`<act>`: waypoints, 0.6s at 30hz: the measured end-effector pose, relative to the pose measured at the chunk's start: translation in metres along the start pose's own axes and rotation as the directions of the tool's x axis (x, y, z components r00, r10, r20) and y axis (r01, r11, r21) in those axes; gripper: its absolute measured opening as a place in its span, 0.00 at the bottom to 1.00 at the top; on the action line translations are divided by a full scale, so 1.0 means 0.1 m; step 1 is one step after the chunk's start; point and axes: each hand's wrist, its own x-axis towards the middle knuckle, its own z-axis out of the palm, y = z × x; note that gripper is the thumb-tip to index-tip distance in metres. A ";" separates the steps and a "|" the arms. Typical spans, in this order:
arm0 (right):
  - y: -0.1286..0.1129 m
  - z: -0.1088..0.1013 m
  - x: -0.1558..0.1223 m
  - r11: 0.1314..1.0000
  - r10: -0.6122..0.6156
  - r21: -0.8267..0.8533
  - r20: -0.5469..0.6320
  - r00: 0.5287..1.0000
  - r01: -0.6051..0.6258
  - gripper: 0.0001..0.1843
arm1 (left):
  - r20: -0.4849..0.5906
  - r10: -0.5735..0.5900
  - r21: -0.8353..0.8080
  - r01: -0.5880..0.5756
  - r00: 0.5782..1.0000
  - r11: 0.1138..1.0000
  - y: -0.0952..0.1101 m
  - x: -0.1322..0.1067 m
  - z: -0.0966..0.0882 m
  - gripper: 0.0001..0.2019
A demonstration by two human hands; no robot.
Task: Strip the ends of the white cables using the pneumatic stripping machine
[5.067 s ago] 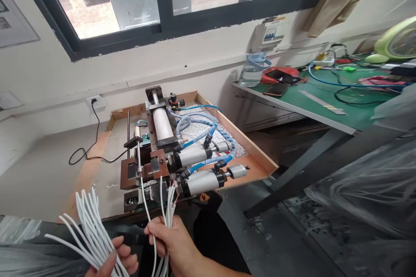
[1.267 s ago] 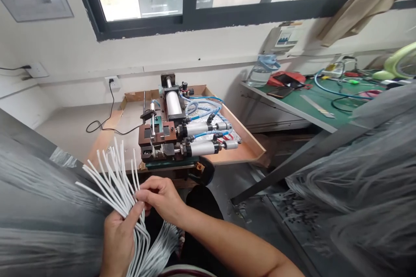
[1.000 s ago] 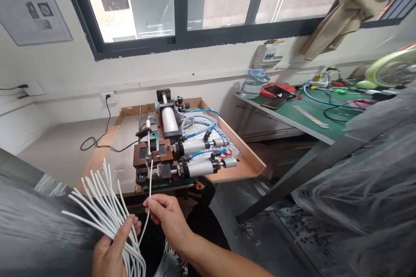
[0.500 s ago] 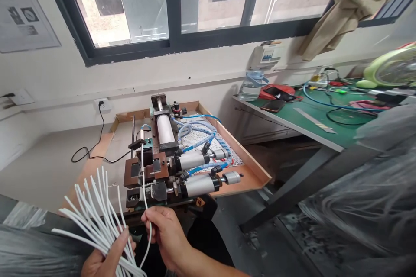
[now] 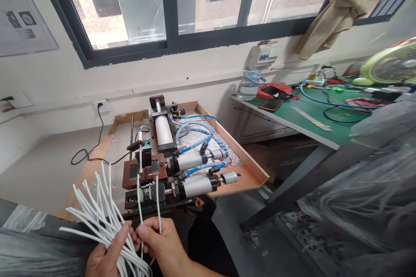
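My left hand point(image 5: 108, 251) is closed around a fanned bundle of white cables point(image 5: 94, 225), its thumb lying across them. Close beside it, my right hand point(image 5: 167, 242) pinches white cable between thumb and fingers. One white cable point(image 5: 140, 201) runs up from the fingertips to the jaws of a machine. A second white cable point(image 5: 158, 203) rises out of the right hand, its upper end in front of the brown block point(image 5: 159, 160). The machine point(image 5: 162, 132) carries silver air cylinders and stands just beyond both hands. The lower cable ends are partly hidden by my hands.
A wooden-edged tray point(image 5: 243, 156) surrounds the machine, with coiled blue hoses point(image 5: 211, 132) inside. To the right, a green-topped table point(image 5: 302, 117) holds a water jug point(image 5: 250, 86), a phone point(image 5: 271, 104) and a fan point(image 5: 390, 62). Plastic-wrapped material point(image 5: 364, 199) stands at the right.
My right hand has moved slightly left, up against the left hand. A second white cable now stands up from it; earlier only one ran to the machine. The view has shifted slightly.
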 end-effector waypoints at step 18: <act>-0.01 -0.07 0.08 0.984 0.130 0.135 -0.083 0.988 -0.118 0.11 | 0.005 -0.077 -0.129 0.077 0.997 0.989 -0.05 0.06 0.01 0.13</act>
